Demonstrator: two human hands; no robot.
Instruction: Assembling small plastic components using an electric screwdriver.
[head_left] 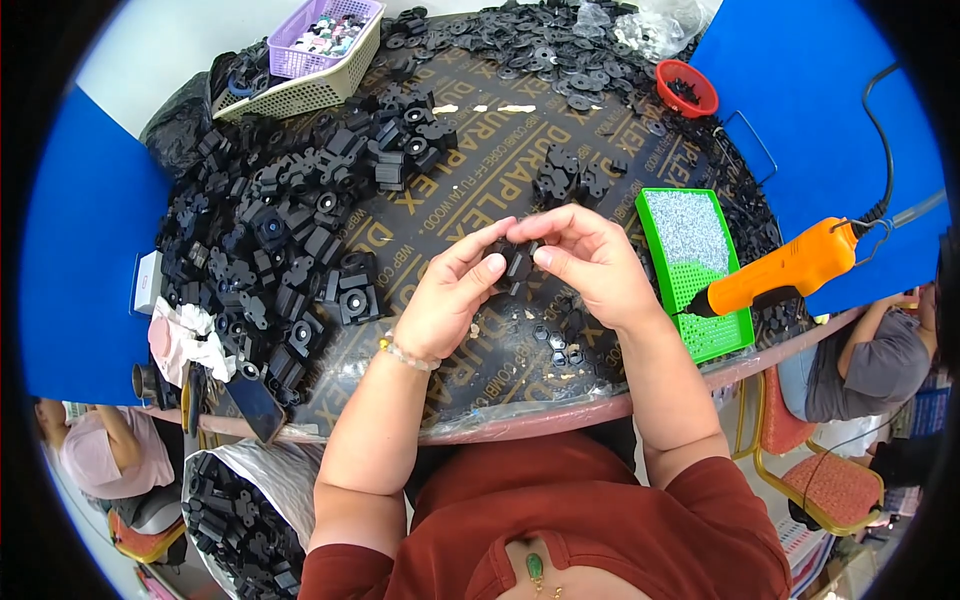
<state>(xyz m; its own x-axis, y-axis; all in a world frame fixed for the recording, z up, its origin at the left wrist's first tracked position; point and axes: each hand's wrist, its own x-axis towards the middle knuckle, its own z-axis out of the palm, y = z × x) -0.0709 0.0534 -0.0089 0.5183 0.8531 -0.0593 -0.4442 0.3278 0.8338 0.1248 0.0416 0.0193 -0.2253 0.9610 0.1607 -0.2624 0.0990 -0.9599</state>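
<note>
My left hand [450,295] and my right hand [585,255] meet over the middle of a dark round table [520,420]. Both pinch one small black plastic part [517,262] between fingertips. A bead bracelet circles my left wrist. A heap of black plastic pieces [280,240] lies to the left of my left hand. Small black nuts [555,345] sit on the table just below my hands. An orange electric screwdriver [785,272] hangs to the right, its tip over a green tray [705,330].
A purple basket [320,30] inside a cream basket [300,95] stands at the back left. A red bowl [687,88] and flat black washers [540,45] lie at the back. A sack of black parts [240,520] sits below the table. Other people sit at lower left and right.
</note>
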